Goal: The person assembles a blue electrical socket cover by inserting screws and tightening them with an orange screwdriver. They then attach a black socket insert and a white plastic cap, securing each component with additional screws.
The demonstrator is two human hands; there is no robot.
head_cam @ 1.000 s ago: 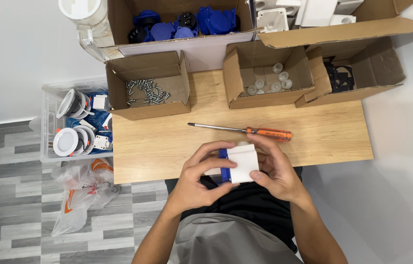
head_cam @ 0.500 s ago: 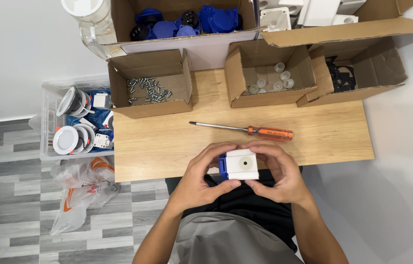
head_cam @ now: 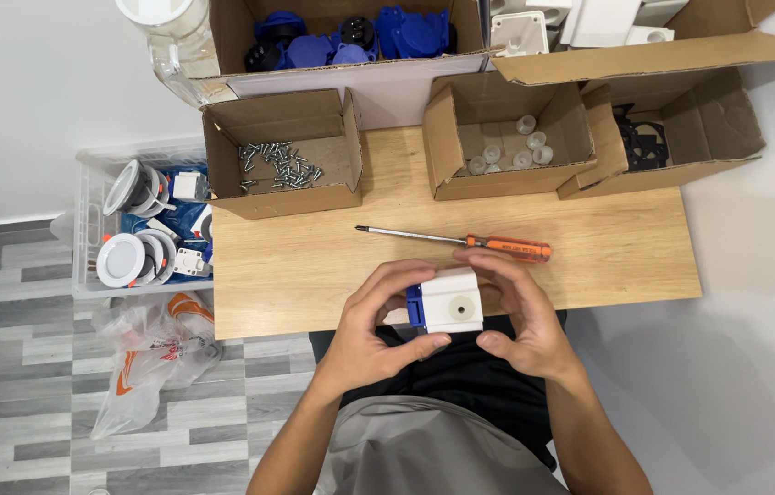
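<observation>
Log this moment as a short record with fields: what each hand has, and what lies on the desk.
left hand: grips the left side of the white and blue box
right hand: grips its right side, fingers over the top
box: held over the near edge of the wooden desk
screwdriver: orange handle, lying on the desk, untouched
carton of screws: open, back left
carton of small clear caps: open, back centre

bare wood left of screwdriver [head_cam: 461, 242] | rear blocked: screw box [head_cam: 282, 156], cap box [head_cam: 507, 137]
</observation>
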